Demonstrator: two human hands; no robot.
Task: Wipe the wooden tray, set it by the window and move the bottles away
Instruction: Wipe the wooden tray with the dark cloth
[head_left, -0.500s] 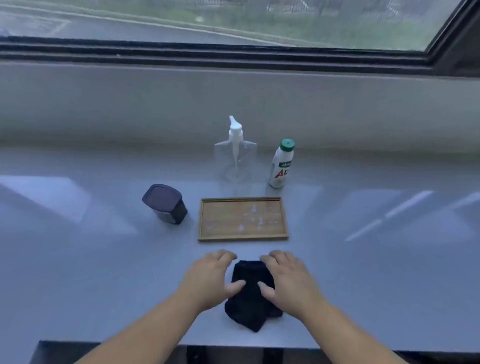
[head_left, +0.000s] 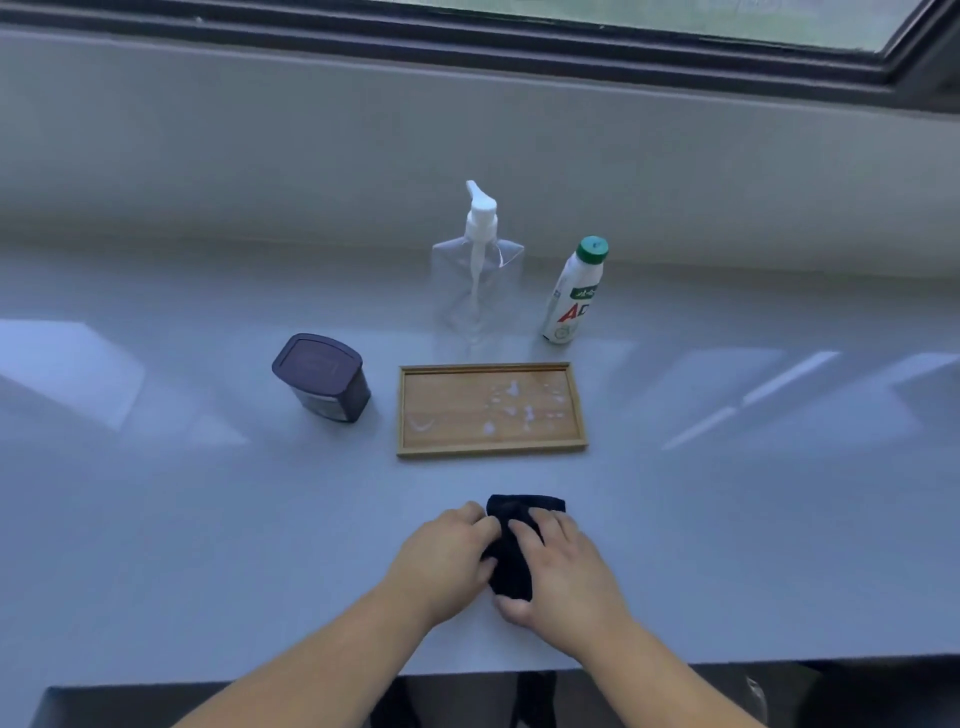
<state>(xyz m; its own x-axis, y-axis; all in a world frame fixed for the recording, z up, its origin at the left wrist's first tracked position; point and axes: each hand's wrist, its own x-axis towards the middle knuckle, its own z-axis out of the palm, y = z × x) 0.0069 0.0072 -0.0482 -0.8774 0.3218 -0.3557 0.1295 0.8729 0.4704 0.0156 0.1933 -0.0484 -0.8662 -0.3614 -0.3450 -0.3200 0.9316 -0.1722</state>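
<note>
Left hand (head_left: 451, 555): palm down on the counter (head_left: 208, 519), fingers curled against the left edge of the black cloth (head_left: 511, 551), gripping it.
Right hand (head_left: 563, 569): laid over the cloth's right side, fingers on top and thumb tucked under its near end, pinching the fabric.
Black cloth: bunched between the two hands, near the counter's front edge, just in front of the tray.
Wooden tray (head_left: 491, 410): flat on the counter mid-scene, long side facing the person, white droplets scattered over its right half.
Pump bottle (head_left: 478, 270): clear, white pump, upright just behind the tray.
White bottle (head_left: 571, 291): green cap, upright, right of the pump bottle, behind the tray's right corner.
Dark jar (head_left: 322, 376): left of the tray, apart from it.
Window (head_left: 675, 15): along the top, well behind the bottles.
</note>
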